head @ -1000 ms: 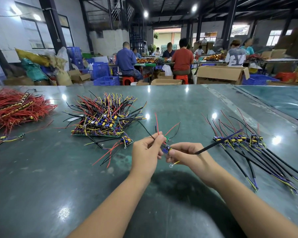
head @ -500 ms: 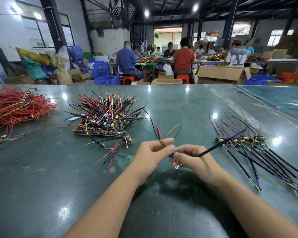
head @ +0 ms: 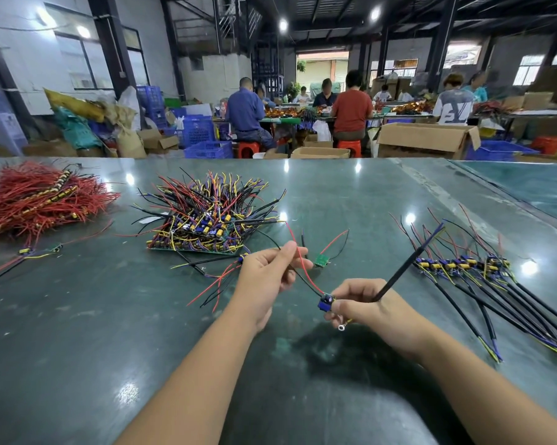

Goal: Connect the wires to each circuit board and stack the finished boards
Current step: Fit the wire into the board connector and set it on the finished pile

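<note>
Two hands work above the green table (head: 78,332): the left hand (head: 267,284) pinches a red wire (head: 306,268) and a black wire (head: 307,284) between thumb and fingers. Both wires slant down to a small circuit board (head: 326,302), held at the fingertips of the right hand (head: 367,306), which also grips a thick black cable (head: 399,271). Finished boards (head: 460,264) lie in a row well to the right, a heaped pile of boards (head: 206,223) beyond the left hand.

The table (head: 78,332) is glossy, smooth green, mirroring the lamps. Beyond it stand matt cardboard boxes (head: 424,139) and blue plastic crates (head: 206,149).
</note>
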Motion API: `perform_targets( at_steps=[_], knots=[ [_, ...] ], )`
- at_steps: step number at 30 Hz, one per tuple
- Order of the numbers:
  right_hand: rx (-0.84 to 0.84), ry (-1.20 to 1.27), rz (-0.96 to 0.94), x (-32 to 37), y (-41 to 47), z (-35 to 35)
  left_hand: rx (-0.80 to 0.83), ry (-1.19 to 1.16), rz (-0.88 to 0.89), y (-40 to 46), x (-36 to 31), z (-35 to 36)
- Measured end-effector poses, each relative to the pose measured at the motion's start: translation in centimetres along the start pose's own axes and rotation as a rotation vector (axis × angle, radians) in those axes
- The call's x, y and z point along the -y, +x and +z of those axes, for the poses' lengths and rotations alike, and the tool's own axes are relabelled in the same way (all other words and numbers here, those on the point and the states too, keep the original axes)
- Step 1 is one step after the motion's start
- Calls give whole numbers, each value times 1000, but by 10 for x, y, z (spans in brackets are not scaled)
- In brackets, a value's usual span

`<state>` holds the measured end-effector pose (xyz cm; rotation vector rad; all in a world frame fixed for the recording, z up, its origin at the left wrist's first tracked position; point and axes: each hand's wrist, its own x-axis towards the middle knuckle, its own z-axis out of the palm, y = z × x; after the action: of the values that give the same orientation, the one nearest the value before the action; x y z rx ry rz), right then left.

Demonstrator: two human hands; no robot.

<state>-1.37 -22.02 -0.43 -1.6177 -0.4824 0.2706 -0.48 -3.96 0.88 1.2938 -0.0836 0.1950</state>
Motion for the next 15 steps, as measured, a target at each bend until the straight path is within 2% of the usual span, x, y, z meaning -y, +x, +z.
perform_targets(
  at_steps=[3,6,9,15],
  knots=[
    [-18,-25,-12,0,0,0,194,41,-55,-4,1,-3],
    [-33,-15,-18,0,0,0,321,342,-21,-9,8,1],
    [-40,8,-7,0,1,0,246,421,47,-8,11,4],
    [-19,29,-2,1,0,0,227,314,88,-7,9,6]
  ],
)
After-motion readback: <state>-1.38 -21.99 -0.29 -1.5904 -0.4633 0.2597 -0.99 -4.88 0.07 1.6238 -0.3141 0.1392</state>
